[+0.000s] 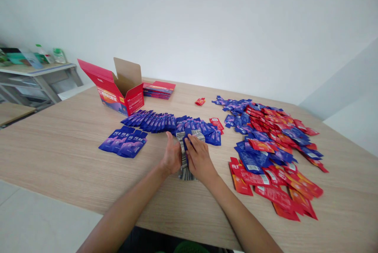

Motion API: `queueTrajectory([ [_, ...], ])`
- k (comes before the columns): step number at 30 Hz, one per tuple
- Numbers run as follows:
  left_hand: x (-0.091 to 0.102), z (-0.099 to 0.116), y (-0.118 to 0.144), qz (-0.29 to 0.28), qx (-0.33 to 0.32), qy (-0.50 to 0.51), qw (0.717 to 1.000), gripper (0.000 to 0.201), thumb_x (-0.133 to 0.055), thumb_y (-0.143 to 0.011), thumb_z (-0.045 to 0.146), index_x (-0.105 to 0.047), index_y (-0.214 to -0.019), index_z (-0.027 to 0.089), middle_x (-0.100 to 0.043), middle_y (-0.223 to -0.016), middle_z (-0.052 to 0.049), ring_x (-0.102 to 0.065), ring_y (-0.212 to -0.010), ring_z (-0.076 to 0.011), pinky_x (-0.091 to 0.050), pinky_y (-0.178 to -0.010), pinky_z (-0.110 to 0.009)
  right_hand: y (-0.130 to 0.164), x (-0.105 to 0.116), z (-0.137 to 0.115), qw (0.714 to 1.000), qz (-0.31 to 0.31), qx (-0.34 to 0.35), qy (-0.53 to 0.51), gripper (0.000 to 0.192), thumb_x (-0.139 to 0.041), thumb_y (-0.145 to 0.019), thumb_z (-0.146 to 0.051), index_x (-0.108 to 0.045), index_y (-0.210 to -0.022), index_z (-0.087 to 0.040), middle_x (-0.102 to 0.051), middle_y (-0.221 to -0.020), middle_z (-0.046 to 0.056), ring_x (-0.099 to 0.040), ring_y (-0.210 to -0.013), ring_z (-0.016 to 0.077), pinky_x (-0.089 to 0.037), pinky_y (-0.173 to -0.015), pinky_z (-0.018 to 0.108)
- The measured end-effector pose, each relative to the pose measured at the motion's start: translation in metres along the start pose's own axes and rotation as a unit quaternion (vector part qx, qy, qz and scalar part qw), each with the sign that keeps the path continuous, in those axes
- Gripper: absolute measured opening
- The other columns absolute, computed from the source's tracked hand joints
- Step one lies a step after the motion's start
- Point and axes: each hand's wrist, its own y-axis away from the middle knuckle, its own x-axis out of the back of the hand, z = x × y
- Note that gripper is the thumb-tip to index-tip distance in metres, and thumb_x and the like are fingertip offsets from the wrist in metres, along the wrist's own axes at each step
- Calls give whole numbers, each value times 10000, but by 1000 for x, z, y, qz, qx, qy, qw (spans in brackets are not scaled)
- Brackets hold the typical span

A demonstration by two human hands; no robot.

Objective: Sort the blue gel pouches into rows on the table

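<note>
Both hands, left hand (171, 156) and right hand (199, 158), clasp a stack of sachets (184, 162) at the near middle of the pale wood counter (59, 154); a white wall (206, 21) stands far behind.

An open red box (122, 93) stands at the far left of the wooden tabletop (59, 154), with a stack of flat red cartons (158, 89) just right of it. A lone red sachet (200, 101) lies farther right. A grey shelf unit (35, 78) stands beyond the left edge.

The wooden table (65, 143) bears blue sachets (153, 121), mixed red-and-blue sachets (271, 146), an open red box (121, 87), perhaps flattened boxes (158, 89).
</note>
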Motion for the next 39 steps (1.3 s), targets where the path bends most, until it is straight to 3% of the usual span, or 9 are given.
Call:
queueTrajectory([
  [7,5,11,2,6,-32,12,999,1027,-186,-818,887,-535,-1431,140,-674,-1302,-175,-621,-1211,-349,-420,-1097,-496,-1,11,2,998,-29,54,-21,558,-475,-941,-120,-436,-1497,-149,-465,-1481,207,-411,-1384,346,-421,-1094,567],
  [12,4,16,2,-4,-22,26,999,1034,-186,-817,887,-535,-1429,130,-670,-1308,-186,-623,-1208,-362,-433,-1080,-508,1,7,3,997,-10,35,-69,581,-472,-953,-142,-404,-1520,-252,-448,-1495,166,-423,-1391,317,-420,-1097,574],
  [16,-1,12,3,-21,-3,32,999,1024,-170,-832,871,-503,-1461,135,-659,-1330,-184,-622,-1219,-356,-415,-1100,-504,0,2,1,997,42,7,-64,539,-487,-952,-138,-463,-1470,-285,-307,-1604,151,-376,-1442,318,-408,-1085,581],
  [20,0,-1,4,-47,26,25,998,962,-225,-859,841,-458,-1501,164,-633,-1376,-171,-595,-1266,-345,-375,-1135,-502,-2,2,1,997,67,-46,-8,565,-515,-939,-152,-453,-1474,-320,-137,-1684,112,-243,-1513,369,-328,-1107,662],
  [28,14,-17,0,-45,73,-21,996,958,-290,-841,853,-483,-1483,168,-661,-1341,-158,-608,-1248,-354,-410,-1098,-505,-2,0,8,982,117,-138,-51,619,-437,-1021,-284,-195,-1587,-218,-334,-1566,200,-341,-1472,311,-400,-1138,566],
  [34,15,-23,0,-55,100,-31,993,933,-230,-863,835,-563,-1406,154,-709,-1257,-149,-633,-1209,-355,-451,-1049,-476,-2,-2,13,966,165,-194,-40,652,-426,-1028,-394,-152,-1593,-220,-311,-1552,217,-295,-1471,352,-341,-1136,640],
  [39,11,-24,-2,-12,86,-24,996,921,-180,-858,844,-639,-1284,169,-751,-1135,-125,-650,-1166,-348,-453,-1049,-468,0,-7,15,971,131,-198,11,551,-370,-1043,-342,-255,-1569,-223,-300,-1548,224,-319,-1438,375,-361,-1077,662],
])
